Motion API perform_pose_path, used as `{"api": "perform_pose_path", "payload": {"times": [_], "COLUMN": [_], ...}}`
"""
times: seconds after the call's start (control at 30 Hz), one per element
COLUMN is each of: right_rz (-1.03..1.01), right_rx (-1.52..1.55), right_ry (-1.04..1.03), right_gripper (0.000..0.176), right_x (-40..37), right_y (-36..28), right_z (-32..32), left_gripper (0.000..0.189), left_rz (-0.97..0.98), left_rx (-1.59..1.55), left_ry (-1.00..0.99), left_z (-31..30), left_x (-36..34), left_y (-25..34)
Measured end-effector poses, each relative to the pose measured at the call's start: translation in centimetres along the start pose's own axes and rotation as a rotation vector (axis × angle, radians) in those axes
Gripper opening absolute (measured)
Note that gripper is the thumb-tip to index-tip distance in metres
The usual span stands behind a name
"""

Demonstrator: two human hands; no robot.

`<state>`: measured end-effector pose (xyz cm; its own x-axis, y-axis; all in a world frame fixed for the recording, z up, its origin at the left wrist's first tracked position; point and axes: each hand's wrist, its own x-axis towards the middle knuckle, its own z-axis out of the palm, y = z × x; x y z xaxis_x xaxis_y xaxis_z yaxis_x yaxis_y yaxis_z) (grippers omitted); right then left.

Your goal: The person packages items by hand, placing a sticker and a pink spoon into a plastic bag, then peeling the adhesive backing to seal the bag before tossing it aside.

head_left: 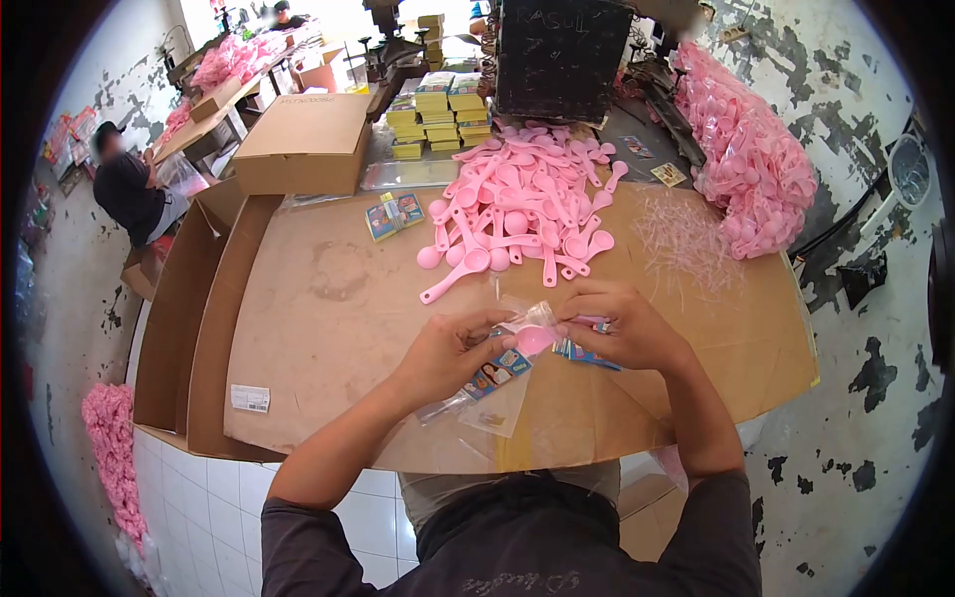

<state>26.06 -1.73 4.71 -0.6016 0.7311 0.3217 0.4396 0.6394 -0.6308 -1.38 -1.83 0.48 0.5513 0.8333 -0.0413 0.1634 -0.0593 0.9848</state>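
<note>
Pink spoon (pixel 534 339): held just above the near middle of the table (pixel 328 328), between the two hands, its bowl at the mouth of a clear bag (pixel 494 403).

Far left: a co-worker (pixel 127 189) sits by the wall, well apart. A closed cardboard box (pixel 303 139) stands at the table's far left corner. A flattened carton (pixel 184 328) stands along the left edge.

Left hand (pixel 448 353): fingers curled, thumb and forefinger pinched on the upper edge of the clear bag. The bag hangs down and toward the person from that pinch. A printed card (pixel 497 373) shows inside it.

Spoon again: the bowl sits just right of the left fingertips, touching the bag's crumpled mouth. The long axis runs roughly left to right, bowl to the left, handle to the right and hidden under the right fingers. Cannot tell whether the bowl is inside the film or only at its lip.

Right hand (pixel 622 328): closed, fingertips gripping the spoon's handle end. This hand is nearer the handle; the left is nearer the bowl. A small stack of cards (pixel 587 354) lies on the table under its heel.

Beyond the hands: a loose spoon pile (pixel 527 199) lies on the far side of the table, straight ahead. Right of it is a scatter of clear sleeves (pixel 686 239). A bulk sack of spoons (pixel 756 159) sits at the right edge, well apart from both hands.
</note>
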Motion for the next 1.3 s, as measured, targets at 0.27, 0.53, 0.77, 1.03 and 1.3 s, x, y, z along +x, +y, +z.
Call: {"api": "perform_pose_path", "payload": {"times": [0.27,0.53,0.77,1.03,1.3], "right_rz": [-0.016,-0.011,-0.249,-0.059,-0.089], "right_rx": [0.555,0.680,-0.247,-0.295,-0.311], "right_ry": [0.050,-0.051,0.087,0.130,0.317], "right_gripper": [0.044,0.050,0.010,0.014,0.020], "right_x": [2.1,2.8,3.2,3.2,3.4], "right_y": [-3.2,-1.5,-8.3,-8.7,-8.1], "right_z": [4.0,0.8,-2.0,-1.9,0.1], "left_gripper": [0.031,0.036,0.047,0.057,0.039], "left_rz": [0.072,0.052,0.429,0.537,0.383], "left_rx": [-0.144,-0.507,-0.421,0.143,-0.057], "left_ry": [-0.091,-0.265,-0.094,0.091,0.107], "left_z": [1.2,-0.6,0.1,0.9,0.9], "left_x": [-0.3,-0.5,0.2,-1.0,-1.0], "left_y": [-0.3,0.3,-0.1,1.3,1.3]}}
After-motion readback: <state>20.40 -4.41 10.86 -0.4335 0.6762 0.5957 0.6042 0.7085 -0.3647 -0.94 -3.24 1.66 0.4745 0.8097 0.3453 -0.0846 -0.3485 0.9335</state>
